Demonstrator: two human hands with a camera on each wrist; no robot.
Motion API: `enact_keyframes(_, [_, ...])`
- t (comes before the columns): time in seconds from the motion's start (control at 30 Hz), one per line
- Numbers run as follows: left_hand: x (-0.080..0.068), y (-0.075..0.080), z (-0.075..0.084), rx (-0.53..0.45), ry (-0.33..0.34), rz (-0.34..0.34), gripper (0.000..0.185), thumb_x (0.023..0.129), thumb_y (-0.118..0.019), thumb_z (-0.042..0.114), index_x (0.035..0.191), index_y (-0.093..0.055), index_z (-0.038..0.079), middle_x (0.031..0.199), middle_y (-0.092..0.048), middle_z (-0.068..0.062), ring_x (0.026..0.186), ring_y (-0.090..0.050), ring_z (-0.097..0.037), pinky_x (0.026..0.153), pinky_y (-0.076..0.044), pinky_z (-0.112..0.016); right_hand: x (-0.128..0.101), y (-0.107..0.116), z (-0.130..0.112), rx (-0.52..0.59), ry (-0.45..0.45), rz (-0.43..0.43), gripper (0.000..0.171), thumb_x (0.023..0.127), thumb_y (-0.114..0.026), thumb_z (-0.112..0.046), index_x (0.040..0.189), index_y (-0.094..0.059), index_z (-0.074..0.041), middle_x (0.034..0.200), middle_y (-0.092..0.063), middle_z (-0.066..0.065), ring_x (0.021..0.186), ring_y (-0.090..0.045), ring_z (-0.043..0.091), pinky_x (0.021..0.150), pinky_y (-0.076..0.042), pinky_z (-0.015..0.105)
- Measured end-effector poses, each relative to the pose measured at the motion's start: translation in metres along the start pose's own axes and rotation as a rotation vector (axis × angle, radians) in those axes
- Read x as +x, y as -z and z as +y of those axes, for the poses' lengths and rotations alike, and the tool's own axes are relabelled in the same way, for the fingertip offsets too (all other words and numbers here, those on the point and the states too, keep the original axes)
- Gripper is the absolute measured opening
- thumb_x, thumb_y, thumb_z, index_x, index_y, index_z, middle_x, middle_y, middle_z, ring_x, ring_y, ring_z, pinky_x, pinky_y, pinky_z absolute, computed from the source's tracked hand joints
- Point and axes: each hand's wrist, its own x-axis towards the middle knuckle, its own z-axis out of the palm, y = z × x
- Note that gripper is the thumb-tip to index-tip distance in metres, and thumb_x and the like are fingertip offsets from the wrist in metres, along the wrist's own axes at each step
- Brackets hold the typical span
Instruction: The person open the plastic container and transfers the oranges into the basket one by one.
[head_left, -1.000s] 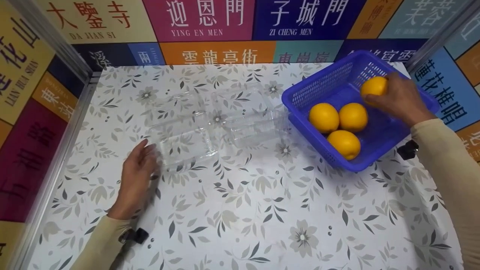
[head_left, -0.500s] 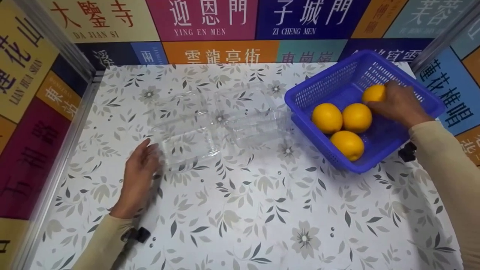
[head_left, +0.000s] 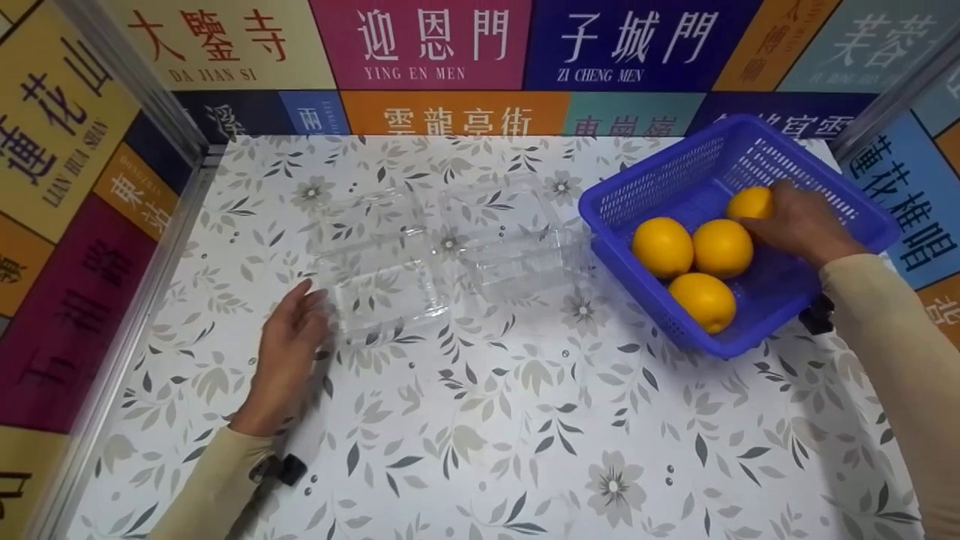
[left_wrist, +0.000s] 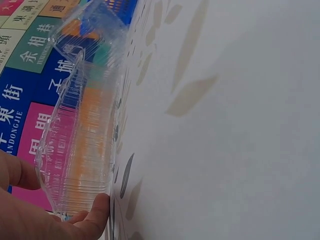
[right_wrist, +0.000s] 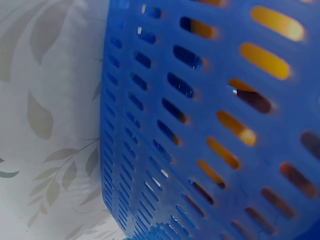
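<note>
From the head view, the right hand [head_left: 799, 223] has its grip curled round a lemon [head_left: 748, 202] at the far side of the blue basket [head_left: 675, 319]; the fruit is mostly covered by the fingers, so its long axis cannot be told. Just left of that grip lie three more lemons [head_left: 694, 262], two side by side and one nearer the person, with the basket wall rising beyond the hand. The left hand [head_left: 289, 352] is released, its straight fingers touching the near left corner of the clear plastic container [head_left: 450, 259], which lies open on the counter [head_left: 525, 435] with its long axis running from that grip rightward toward the basket.

The left wrist view shows the container [left_wrist: 80, 125] edge-on, stretching away from the fingertips [left_wrist: 97, 207] that press its near rim, the counter [left_wrist: 240, 150] to the right.

The right wrist view shows only the basket's slotted wall [right_wrist: 200, 150], orange-yellow showing through the slots, and the counter [right_wrist: 45, 100] to its left.
</note>
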Motion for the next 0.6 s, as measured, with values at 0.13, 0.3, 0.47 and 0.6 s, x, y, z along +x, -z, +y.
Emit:
enact_keyframes(0.13, [0.0005,-0.0004,0.0003,-0.002,0.000,-0.001,0.062,0.115,-0.046,0.005,0.173,-0.025,-0.001,0.166,-0.045,-0.023,0.148,-0.049,-0.031,0.105,-0.052,-0.020,0.0006,-0.0014,0.0006,-0.008,0.020,0.014,0.089,0.107,-0.061,-0.058,0.151,-0.035,0.015,0.127,-0.051,0.040,0.106,-0.053,0.055,0.096,-0.049,0.074])
enact_keyframes(0.3, [0.0007,-0.0014,-0.0002,-0.020,-0.002,0.002,0.062,0.114,-0.046,0.003,0.172,-0.025,-0.002,0.164,-0.046,-0.024,0.147,-0.050,-0.030,0.105,-0.053,-0.022,0.0013,-0.0035,-0.0007,-0.008,0.029,0.037,0.089,0.107,-0.060,-0.061,0.149,-0.039,0.014,0.124,-0.055,0.038,0.101,-0.057,0.052,0.088,-0.054,0.067])
enact_keyframes(0.47, [-0.0007,-0.0007,0.0002,-0.010,-0.008,-0.002,0.062,0.115,-0.047,0.006,0.173,-0.024,-0.001,0.166,-0.045,-0.023,0.149,-0.048,-0.030,0.105,-0.053,-0.021,-0.0002,-0.0049,-0.0037,-0.003,0.028,0.034,0.089,0.108,-0.057,-0.062,0.151,-0.039,0.013,0.126,-0.055,0.037,0.103,-0.058,0.053,0.092,-0.055,0.072])
enact_keyframes(0.6, [-0.0017,0.0017,0.0021,0.019,-0.018,-0.012,0.063,0.117,-0.047,0.011,0.174,-0.022,0.001,0.168,-0.044,-0.022,0.151,-0.048,-0.032,0.111,-0.052,-0.028,-0.0023,-0.0051,-0.0054,-0.021,0.037,0.054,0.083,0.110,-0.053,-0.059,0.149,-0.041,0.014,0.126,-0.053,0.037,0.105,-0.054,0.054,0.094,-0.052,0.073])
